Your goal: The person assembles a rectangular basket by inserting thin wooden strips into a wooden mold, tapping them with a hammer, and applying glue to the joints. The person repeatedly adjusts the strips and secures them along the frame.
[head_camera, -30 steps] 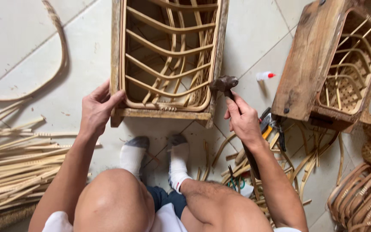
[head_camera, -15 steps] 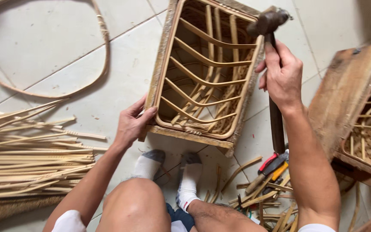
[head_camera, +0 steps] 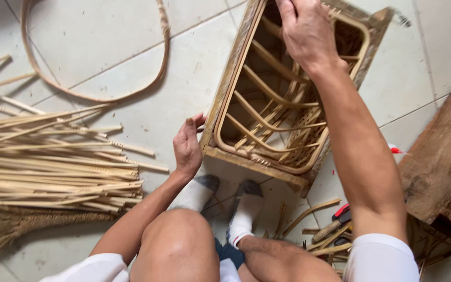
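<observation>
I'd keep the left hand (head_camera: 187, 148) braced open against the wooden frame's (head_camera: 236, 73) corner while the right hand (head_camera: 306, 31), closed, contents unclear, works inside the rattan basket (head_camera: 267, 104).

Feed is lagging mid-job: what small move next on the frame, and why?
Probably bring the right hand down onto the far rim of the wooden frame. That hand is raised over it, while the left hand steadies the near corner.
</observation>
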